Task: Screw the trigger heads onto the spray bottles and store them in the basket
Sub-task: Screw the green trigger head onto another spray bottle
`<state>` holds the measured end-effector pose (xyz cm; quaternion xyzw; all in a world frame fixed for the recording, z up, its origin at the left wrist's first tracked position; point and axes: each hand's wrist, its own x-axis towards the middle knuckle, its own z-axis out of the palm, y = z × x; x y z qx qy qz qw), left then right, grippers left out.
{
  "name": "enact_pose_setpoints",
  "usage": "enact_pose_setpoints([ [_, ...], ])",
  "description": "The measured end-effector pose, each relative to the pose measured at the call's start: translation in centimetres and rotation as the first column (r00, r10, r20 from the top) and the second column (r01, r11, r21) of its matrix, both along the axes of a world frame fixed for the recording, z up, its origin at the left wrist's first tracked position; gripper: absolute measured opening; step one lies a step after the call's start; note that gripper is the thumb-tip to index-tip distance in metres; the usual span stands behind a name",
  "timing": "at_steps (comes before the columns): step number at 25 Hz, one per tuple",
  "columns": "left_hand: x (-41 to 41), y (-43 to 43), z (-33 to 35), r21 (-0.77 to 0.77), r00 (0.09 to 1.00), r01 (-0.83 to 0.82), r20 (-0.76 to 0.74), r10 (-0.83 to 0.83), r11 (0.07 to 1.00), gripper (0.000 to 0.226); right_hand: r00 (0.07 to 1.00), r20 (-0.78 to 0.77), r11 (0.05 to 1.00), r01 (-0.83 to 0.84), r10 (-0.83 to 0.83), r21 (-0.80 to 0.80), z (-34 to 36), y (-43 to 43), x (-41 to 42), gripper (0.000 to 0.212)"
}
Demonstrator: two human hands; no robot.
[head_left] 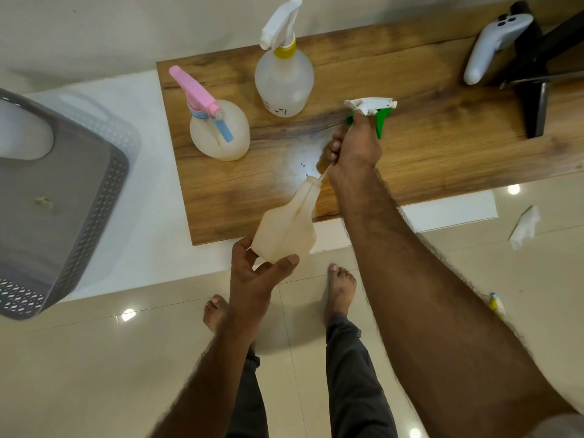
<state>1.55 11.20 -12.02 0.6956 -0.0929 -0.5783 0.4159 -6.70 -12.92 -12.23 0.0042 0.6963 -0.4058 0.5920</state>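
Observation:
My left hand grips the base of a cream spray bottle, tilted with its open neck pointing up and to the right. My right hand holds a white and green trigger head above the wooden table; its thin dip tube runs down into the bottle's neck. The head's collar sits well apart from the neck. Two assembled bottles stand on the table: one with a pink and blue head, one with a white head and yellow collar. The grey perforated basket stands at the left.
The wooden table carries a white controller and a black stand at its far right. The basket rests on a white surface. A crumpled tissue lies on the tiled floor. My bare feet are below.

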Motion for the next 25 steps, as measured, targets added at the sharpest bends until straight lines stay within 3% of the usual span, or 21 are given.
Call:
enact_pose_setpoints([
  [4,-0.2,-1.6,0.5,0.001,0.999,-0.045,0.020,0.045,0.999,0.077,0.992,0.089,0.996,-0.087,0.087,-0.008,-1.5,1.0,-0.3,0.029],
  [9,-0.2,-3.4,0.4,-0.009,0.997,-0.075,0.002,0.075,0.997,0.102,0.940,0.188,0.958,-0.283,0.285,-0.039,-1.4,3.2,-1.3,0.020],
  [16,-0.8,-4.4,0.0,-0.050,0.989,-0.143,-0.038,0.141,0.988,0.099,0.914,0.254,0.949,-0.307,0.315,-0.071,-1.3,5.1,-1.5,0.011],
  [18,-0.9,-4.4,0.1,-0.051,0.989,-0.141,-0.040,0.139,0.989,0.092,0.916,0.233,0.945,-0.320,0.327,-0.069,-1.5,5.1,-1.4,0.017],
  [22,-1.1,-4.7,0.4,-0.051,0.991,-0.128,-0.036,0.126,0.991,0.066,0.923,0.174,0.939,-0.340,0.344,-0.050,-2.0,5.0,-1.4,0.048],
  [25,-1.7,-5.1,0.9,-0.057,0.986,-0.168,-0.028,0.167,0.984,0.065,0.930,0.179,0.947,-0.316,0.321,-0.057,-2.1,4.8,-1.5,0.047],
])
